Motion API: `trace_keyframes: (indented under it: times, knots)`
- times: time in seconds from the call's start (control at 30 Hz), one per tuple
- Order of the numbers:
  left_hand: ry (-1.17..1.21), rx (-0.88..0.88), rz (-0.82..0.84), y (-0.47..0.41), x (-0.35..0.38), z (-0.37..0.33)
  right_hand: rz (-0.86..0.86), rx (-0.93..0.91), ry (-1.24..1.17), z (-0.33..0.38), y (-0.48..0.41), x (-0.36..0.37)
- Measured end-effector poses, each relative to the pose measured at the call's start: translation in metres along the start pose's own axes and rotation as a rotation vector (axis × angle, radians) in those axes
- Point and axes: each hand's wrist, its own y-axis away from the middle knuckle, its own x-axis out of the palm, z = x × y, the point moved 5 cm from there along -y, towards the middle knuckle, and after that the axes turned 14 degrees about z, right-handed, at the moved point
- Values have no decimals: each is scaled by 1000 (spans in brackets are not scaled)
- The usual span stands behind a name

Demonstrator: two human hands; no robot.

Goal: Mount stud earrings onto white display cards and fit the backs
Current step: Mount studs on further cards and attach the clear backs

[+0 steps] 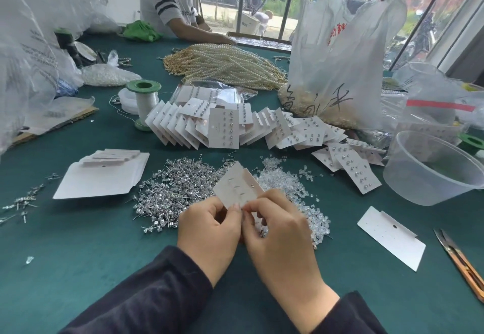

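Pinching card (237, 187) at near edge w/ L hand (209, 226) fingers, R hand (277, 231) fingers also curling onto it, just above stud pile (172, 189). Prob. mid-fitting; risking grip slipping, anything loose vanishing into stud pile, or card creasing from over-squeezing.

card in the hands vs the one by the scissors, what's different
The white display card pinched by left hand and right hand is raised, tilted; the white card by the orange-handled scissors lies flat, untouched. The held one carries a stud; the other shows bare holes. Both are white.
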Motion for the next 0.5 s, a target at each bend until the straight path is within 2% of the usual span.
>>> trace_keyframes:
  times: [0.07, 0.2, 0.23, 0.3, 0.37, 0.4, 0.43, 0.5]
  knots:
    - [-7, 44, 22, 0, -1, -6, -29, -2, -22, -1, 0, -4]
    - [44, 159, 195, -2, -4, -22, -177, -7, -45, -3, -1, -23]
    - [-47, 201, 168, -5, -12, -24, -221, -13, -33, -4, -2, -29]
    - [-435, 242, -8, -15, -34, -22, -302, -6, -16, -6, -1, -39]
    - [-816, 66, -68, -29, -50, -10, -342, 21, -26, -8, 0, -44]
    - [-905, -27, -41, -34, -52, -4, -340, 27, -43, -9, 0, -44]
    - [-923, -84, -13, -37, -53, 0, -329, 30, -72, -9, 0, -43]
    - [-842, -90, -37, -38, -55, 2, -289, 43, -175, -10, -1, -40]
